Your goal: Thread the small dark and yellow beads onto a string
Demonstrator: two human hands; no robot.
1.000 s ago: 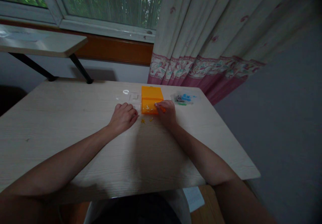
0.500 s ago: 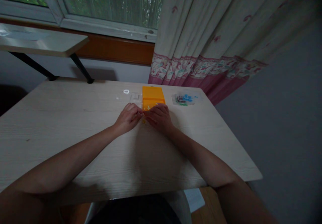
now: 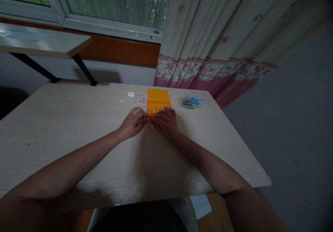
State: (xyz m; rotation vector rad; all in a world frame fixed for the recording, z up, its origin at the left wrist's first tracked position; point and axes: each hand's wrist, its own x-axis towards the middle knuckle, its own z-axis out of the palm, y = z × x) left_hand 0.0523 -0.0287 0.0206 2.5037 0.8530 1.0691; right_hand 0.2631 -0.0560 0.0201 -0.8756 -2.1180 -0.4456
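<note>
My left hand (image 3: 134, 122) and my right hand (image 3: 165, 122) meet at the near edge of an open yellow box (image 3: 158, 96). Fingers of both hands are pinched together around something too small to make out. Small white pieces (image 3: 153, 111) lie in the near half of the box, close to my right fingers. Just below my fingertips, small yellow bits (image 3: 149, 125) show on the table. A clear plastic case (image 3: 140, 100) with a whitish square in it sits left of the box, near my left hand.
To the right of the box, a clear tray (image 3: 179, 102) holds blue, dark and green small parts. A white ring (image 3: 130, 94) lies at the left. The pale wooden table (image 3: 78, 121) reaches back to a raised shelf (image 3: 70, 51) and a curtain (image 3: 195, 68).
Both hands stay nearly in place, with only a slight shift of the fingers. The box and the other things have not visibly moved.
</note>
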